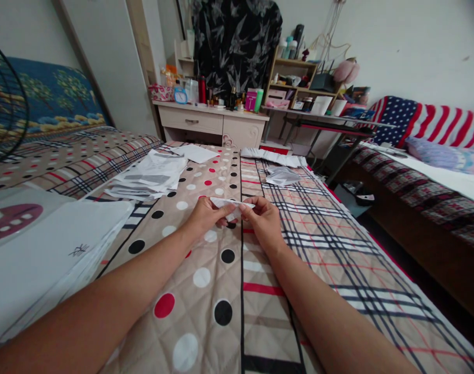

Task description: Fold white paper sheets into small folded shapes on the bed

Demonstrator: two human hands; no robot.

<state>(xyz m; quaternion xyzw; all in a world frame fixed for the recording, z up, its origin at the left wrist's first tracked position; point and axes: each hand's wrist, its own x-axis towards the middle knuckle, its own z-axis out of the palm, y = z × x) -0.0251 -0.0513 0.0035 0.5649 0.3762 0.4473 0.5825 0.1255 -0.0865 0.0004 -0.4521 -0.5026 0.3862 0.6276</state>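
Note:
Both my hands meet over the quilted bed cover (229, 291) and pinch a small folded piece of white paper (229, 203). My left hand (205, 215) grips its left end with fingers closed. My right hand (262, 218) holds the right end, thumb and fingers pressed on it. The paper is lifted just above the dotted and plaid cover.
A stack of printed sheets (149, 176) lies at the left, a single sheet (195, 152) beyond it. A folded paper shape (282, 176) and a white strip (273, 157) lie ahead. White pads (45, 259) sit at near left. A cluttered dresser (211, 120) and another bed (427, 176) stand beyond.

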